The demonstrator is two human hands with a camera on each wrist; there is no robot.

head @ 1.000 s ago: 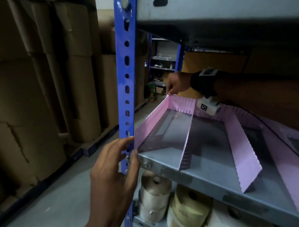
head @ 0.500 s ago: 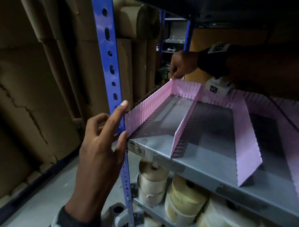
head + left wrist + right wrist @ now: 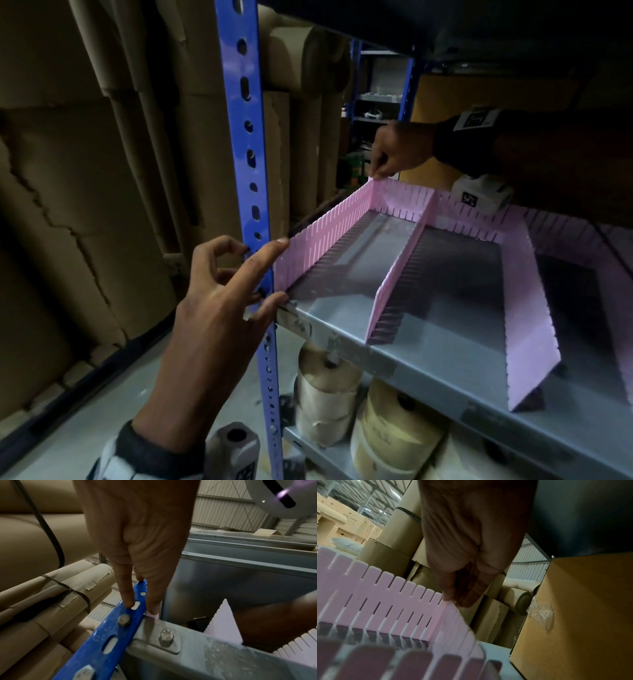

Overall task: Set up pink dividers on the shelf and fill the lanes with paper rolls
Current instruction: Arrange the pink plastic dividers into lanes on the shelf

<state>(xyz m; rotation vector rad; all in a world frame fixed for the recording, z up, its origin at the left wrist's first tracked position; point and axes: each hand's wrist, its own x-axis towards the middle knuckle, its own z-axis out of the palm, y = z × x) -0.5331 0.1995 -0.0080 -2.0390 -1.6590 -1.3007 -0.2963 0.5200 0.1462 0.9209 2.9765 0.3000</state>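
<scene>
Pink slotted dividers stand on the grey metal shelf [image 3: 411, 356]: a left side divider [image 3: 325, 229], a back strip [image 3: 404, 202], a middle divider [image 3: 400, 270] and a right one [image 3: 524, 308]. My left hand [image 3: 283, 270] touches the side divider's front end beside the blue post, straight index on its top corner, thumb at its foot. In the left wrist view the left hand [image 3: 140, 605] shows its thumb on the pink end [image 3: 152, 615]. My right hand [image 3: 376, 176] pinches the back corner where the side divider [image 3: 457, 626] meets the back strip [image 3: 385, 601]. The lanes hold nothing.
Paper rolls [image 3: 325, 394] sit on the shelf below. A blue perforated post [image 3: 245, 137] stands at the front left corner. Tall cardboard tubes [image 3: 154, 137] fill the left. A brown box [image 3: 582, 615] stands behind the shelf's back corner. Another shelf hangs low above.
My left hand's index finger has stretched up to the divider's top front corner, the other fingers curling away. My right hand stays on the back corner. The head view has shifted.
</scene>
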